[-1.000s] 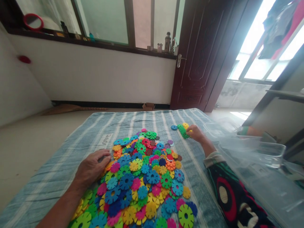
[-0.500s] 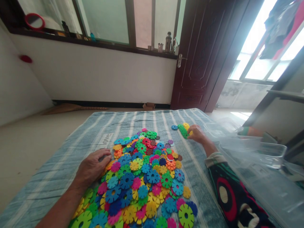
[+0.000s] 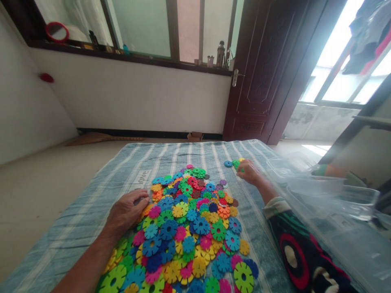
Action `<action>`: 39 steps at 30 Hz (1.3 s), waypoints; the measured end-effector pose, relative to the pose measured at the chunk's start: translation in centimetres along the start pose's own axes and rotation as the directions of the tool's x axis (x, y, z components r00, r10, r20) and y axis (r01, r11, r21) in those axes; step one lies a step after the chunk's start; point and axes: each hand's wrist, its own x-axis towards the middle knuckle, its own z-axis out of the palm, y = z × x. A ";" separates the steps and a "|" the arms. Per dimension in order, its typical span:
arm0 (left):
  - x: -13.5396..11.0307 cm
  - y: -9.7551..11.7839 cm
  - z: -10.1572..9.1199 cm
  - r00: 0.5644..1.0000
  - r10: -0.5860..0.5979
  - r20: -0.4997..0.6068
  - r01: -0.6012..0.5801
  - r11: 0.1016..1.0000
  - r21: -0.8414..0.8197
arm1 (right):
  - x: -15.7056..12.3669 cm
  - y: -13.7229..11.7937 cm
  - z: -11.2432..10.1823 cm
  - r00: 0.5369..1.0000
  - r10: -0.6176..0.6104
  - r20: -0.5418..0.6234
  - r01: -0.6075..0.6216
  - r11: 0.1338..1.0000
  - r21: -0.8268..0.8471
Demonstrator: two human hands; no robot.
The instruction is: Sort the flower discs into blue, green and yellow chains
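Brightly coloured slotted plastic discs (image 3: 201, 226), shaped like snowflakes, lie in a large heap on the striped cloth. My left hand (image 3: 126, 209) rests at the heap's left edge, thumb and fingers apart, touching the orange and yellow discs there. Beyond the heap, to the right, a small separate group has a blue disc (image 3: 228, 163), green discs (image 3: 236, 163) and a bit of yellow (image 3: 241, 159). My right hand (image 3: 249, 171) is over this group with bent fingers drawn together, covering part of it. What is between those fingertips is hidden.
A blue striped cloth (image 3: 171, 156) covers the work surface, with the word "love" on it. Clear plastic boxes (image 3: 357, 199) stand along the right side. Behind are a dark red door (image 3: 259, 81) and a window ledge holding a flask (image 3: 220, 55) and a red-rimmed mirror (image 3: 57, 32).
My right hand has shifted a little left and nearer over the small group, covering more of the green and yellow discs. My left hand stays at the heap. The view has turned slightly left.
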 end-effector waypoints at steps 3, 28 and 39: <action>0.0 -0.1 0.1 1.000 0.004 -0.010 -0.004 1.000 -0.001 | 0.1 -3.1 0.5 0.993 -0.117 -0.012 0.118 0.990 0.071; -0.2 -1.2 1.1 0.998 0.020 -0.063 -0.023 0.998 -0.051 | 7.0 -13.8 7.8 0.946 -0.119 0.302 0.137 0.990 -0.038; 0.1 -1.2 0.6 0.998 0.044 -0.054 -0.046 0.998 -0.037 | 4.8 -12.5 5.8 0.992 -0.011 0.129 -0.001 0.996 0.089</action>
